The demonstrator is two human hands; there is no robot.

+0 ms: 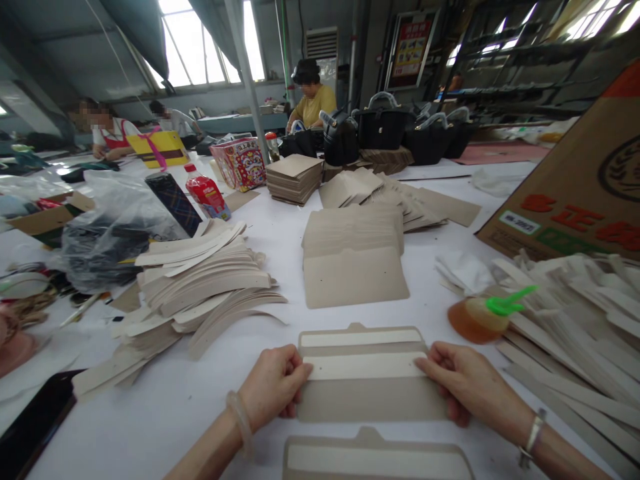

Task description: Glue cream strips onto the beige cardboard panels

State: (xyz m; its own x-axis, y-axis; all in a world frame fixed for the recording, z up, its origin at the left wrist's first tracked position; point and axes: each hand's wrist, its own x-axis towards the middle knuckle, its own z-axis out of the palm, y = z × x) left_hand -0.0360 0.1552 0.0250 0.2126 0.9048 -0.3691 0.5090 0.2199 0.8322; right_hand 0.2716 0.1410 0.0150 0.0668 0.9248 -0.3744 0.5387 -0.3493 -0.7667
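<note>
A beige cardboard panel (373,402) with a tabbed top edge lies on the table in front of me. One white strip is along its upper part, and a second white cardboard strip (363,366) with small holes crosses its middle. My left hand (275,380) is closed at the left end of this middle strip, its thumb on top. At the right end, my right hand (463,377) pinches in the same way. The fingers curl at the panel's side edges; their tips are partly hidden. Closer to me, another beige panel (325,441) with a white strip is cut off by the frame.
Beyond my hands lies a fanned stack of beige panels (355,277). Cardboard strips (210,273) are piled left, more strips (575,333) right. A glue bottle (477,320) with a green nozzle lies by my right hand. A large carton (575,180) stands right; people work behind.
</note>
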